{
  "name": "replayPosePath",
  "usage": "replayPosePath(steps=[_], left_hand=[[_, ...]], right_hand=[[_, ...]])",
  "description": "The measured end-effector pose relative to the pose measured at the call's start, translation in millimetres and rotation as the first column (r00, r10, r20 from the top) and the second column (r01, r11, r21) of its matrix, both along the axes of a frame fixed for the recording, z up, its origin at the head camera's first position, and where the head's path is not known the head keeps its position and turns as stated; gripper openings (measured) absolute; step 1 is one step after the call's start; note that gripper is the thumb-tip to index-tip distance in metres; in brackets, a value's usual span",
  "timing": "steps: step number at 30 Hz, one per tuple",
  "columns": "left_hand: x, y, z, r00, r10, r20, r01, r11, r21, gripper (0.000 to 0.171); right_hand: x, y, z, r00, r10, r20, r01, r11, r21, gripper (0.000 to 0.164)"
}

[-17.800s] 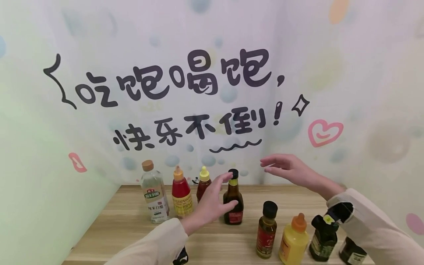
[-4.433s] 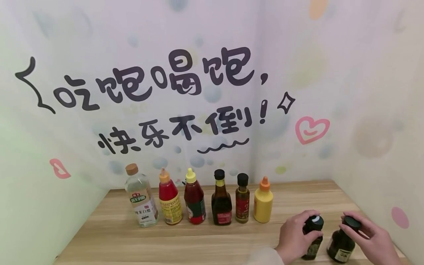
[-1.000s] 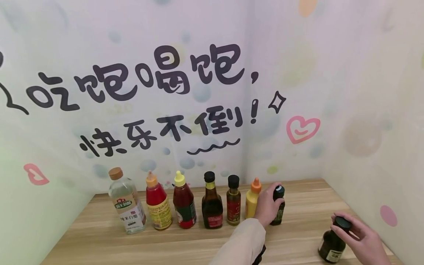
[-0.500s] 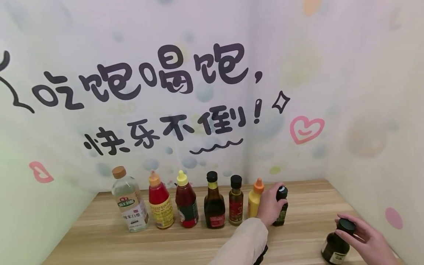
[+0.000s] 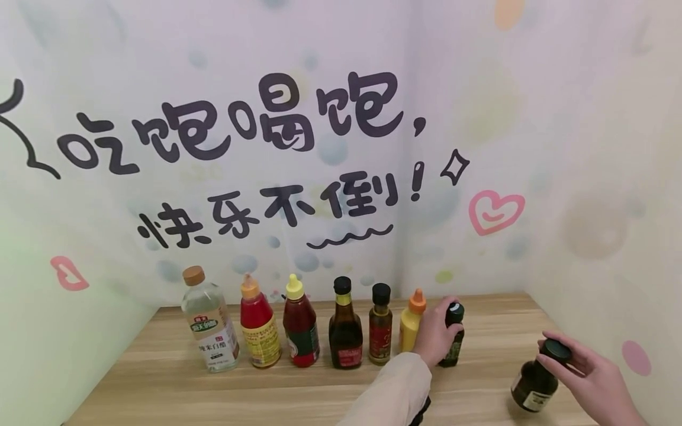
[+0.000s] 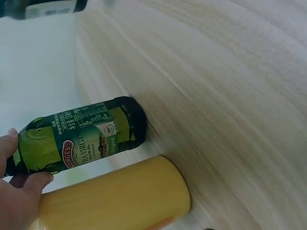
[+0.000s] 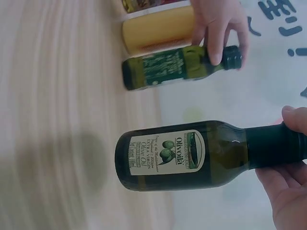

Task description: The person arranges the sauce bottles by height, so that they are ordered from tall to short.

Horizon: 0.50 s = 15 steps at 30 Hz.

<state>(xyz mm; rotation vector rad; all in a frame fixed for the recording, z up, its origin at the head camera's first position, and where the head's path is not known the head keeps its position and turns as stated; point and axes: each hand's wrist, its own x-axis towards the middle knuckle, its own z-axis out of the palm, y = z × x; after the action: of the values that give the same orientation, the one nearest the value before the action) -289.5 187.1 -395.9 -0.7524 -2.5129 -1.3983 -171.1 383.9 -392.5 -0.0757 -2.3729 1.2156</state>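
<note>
My left hand (image 5: 434, 335) grips the neck of a green olive oil bottle (image 6: 86, 136), upright at the right end of a row of bottles. Close on its left is a yellow squeeze bottle (image 5: 409, 329) with an orange tip, partly hidden by that hand. Over at the right, my right hand (image 5: 598, 380) holds a second, darker olive oil bottle (image 7: 165, 155) by its black cap and neck. This bottle is slightly tilted and raised off the table; its shadow falls on the wood in the right wrist view.
Leftward along the row stand a slim brown bottle (image 5: 380, 331), a dark sauce bottle (image 5: 345, 334), two red squeeze bottles, one yellow-tipped (image 5: 301, 331), one orange-tipped (image 5: 259, 331), and a clear vinegar bottle (image 5: 210, 331). Behind the wooden table (image 5: 266, 399) hangs a printed curtain (image 5: 330, 47).
The slim brown bottle, yellow bottle and green olive oil bottle have moved from the front right into the row. In the last half second my right hand has lifted the darker olive oil bottle.
</note>
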Motion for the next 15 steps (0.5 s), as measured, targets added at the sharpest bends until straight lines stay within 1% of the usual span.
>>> replayPosePath(steps=[6, 8, 13, 15], left_hand=[[-0.4, 1.4, -3.0, 1.0, -0.016, -0.016, 0.016, 1.0, 0.006, 0.041], [-1.1, 2.0, -4.9, 1.0, -0.02, -0.024, 0.021, 1.0, 0.009, 0.041], [-3.5, 1.4, -8.2, 0.999, -0.035, -0.039, 0.035, 0.999, -0.002, 0.043], [-4.5, 0.3, -8.4, 0.999, -0.034, -0.039, 0.034, 0.999, -0.016, 0.043]], right_hand=[[-4.5, -5.7, 14.0, 0.999, 0.043, -0.016, -0.043, 0.999, 0.013, 0.042], [-7.8, -6.8, 16.9, 0.998, 0.059, -0.036, -0.058, 0.998, 0.027, 0.041], [-18.8, -10.8, 19.8, 0.989, 0.093, -0.118, -0.086, 0.994, 0.062, 0.038], [-23.9, -12.7, 20.2, 0.987, 0.101, -0.127, -0.094, 0.994, 0.058, 0.037]])
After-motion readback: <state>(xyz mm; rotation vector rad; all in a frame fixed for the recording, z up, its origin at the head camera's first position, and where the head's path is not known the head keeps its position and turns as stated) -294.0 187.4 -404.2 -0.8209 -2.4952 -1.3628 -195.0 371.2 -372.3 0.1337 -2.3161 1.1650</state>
